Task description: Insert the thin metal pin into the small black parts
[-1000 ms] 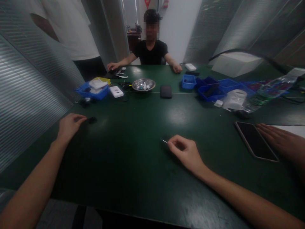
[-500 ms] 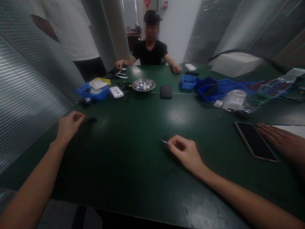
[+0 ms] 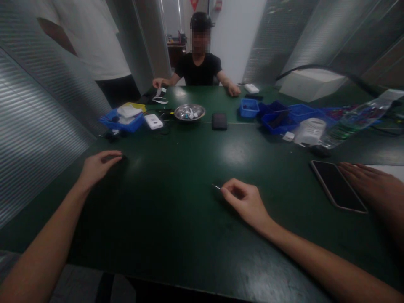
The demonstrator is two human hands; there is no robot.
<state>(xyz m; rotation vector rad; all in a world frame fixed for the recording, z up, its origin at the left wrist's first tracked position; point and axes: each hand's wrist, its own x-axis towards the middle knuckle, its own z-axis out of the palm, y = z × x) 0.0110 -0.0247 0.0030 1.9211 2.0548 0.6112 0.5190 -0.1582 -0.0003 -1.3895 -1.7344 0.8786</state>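
Observation:
Toward the left of the table, my left hand (image 3: 99, 165) has its fingertips and thumb closed at a small black object (image 3: 124, 156). Most of that object is hidden behind the fingertips, so its kind cannot be made out. My right hand (image 3: 244, 200) rests on the green table (image 3: 170, 198) right of the middle. Its thumb and forefinger pinch a thin, silvery metal pin-like piece (image 3: 216, 187), whose tip points left, away from the fingers.
Farther back are a steel bowl (image 3: 190, 112) with small pieces, a black square pad (image 3: 219, 121), a white device (image 3: 153, 121) and blue trays (image 3: 249, 108). At right lie a phone (image 3: 337, 185), another person's hand (image 3: 369, 181) and a plastic bottle (image 3: 356, 120). A person sits opposite.
My left hand has moved right and its fingertips have closed at the small black object that lay beside it. My right hand stays in place with the metal piece.

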